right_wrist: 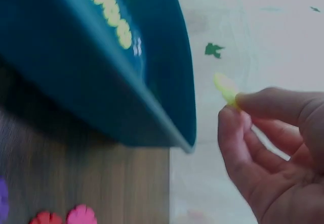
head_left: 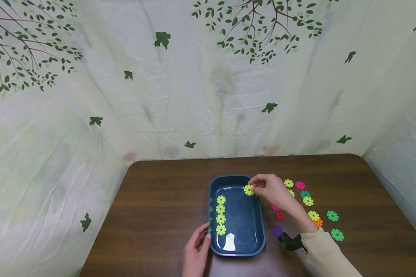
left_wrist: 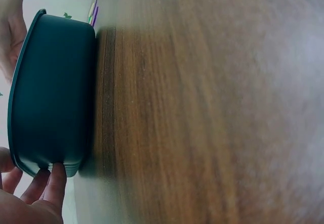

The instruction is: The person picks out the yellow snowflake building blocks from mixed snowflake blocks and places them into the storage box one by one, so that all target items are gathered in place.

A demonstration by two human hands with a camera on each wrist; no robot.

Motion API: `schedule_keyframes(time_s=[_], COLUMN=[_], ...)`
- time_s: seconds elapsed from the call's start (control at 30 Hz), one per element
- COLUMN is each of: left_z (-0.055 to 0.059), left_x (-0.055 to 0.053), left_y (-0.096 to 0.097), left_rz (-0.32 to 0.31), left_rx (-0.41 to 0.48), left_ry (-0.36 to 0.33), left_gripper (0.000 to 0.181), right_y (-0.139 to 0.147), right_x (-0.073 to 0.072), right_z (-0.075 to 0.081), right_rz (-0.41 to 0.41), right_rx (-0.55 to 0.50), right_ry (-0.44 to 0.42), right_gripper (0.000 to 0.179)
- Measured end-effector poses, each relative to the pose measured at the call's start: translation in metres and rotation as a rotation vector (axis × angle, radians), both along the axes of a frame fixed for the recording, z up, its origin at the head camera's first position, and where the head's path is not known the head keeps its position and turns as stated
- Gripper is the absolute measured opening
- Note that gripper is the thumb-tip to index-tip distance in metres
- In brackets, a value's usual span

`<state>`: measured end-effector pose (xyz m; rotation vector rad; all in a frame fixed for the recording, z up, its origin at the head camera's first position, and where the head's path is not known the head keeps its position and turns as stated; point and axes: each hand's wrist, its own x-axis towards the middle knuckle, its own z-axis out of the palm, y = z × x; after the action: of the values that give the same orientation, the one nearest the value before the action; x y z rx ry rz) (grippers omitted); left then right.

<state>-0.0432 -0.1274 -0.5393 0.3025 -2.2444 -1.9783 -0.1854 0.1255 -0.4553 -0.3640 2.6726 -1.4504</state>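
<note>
The right hand [head_left: 272,189] pinches a thin yellow flower-shaped plastic disc [head_left: 248,190] above the far right corner of a blue rectangular plastic tray [head_left: 242,217]; it looks light, stiff, perhaps slick, best taken by its edge; the left hand's [head_left: 196,251] relaxed fingers touch the tray's wall; inside, room lies right of four similar discs [head_left: 220,219].

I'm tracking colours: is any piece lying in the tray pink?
No, the four pieces lying in the tray are all yellow.
</note>
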Motion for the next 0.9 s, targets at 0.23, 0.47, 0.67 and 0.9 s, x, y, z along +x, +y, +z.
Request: schedule_keyframes(time_s=[0.23, 0.47, 0.67, 0.9], left_z=[0.01, -0.001, -0.002, -0.003], left_x=[0.0, -0.003, -0.002, -0.001], left_y=[0.003, 0.0, -0.001, -0.003], left_rz=[0.021, 0.013, 0.002, -0.006], left_rx=[-0.019, -0.033, -0.014, -0.043], left_ry=[-0.041, -0.041, -0.022, -0.033], left_gripper=[0.033, 0.033, 0.033, 0.031], right_y=[-0.018, -0.034, -0.049, -0.066], right_x=[-0.007, -0.014, -0.018, -0.02], right_z=[0.0, -0.007, -0.019, -0.033], right_rz=[-0.026, -0.047, -0.078, -0.125], right_rx=[-0.014, -0.067, -0.115, -0.158], right_ry=[-0.044, -0.076, -0.093, -0.088], right_gripper=[0.012, 0.011, 0.013, 0.009])
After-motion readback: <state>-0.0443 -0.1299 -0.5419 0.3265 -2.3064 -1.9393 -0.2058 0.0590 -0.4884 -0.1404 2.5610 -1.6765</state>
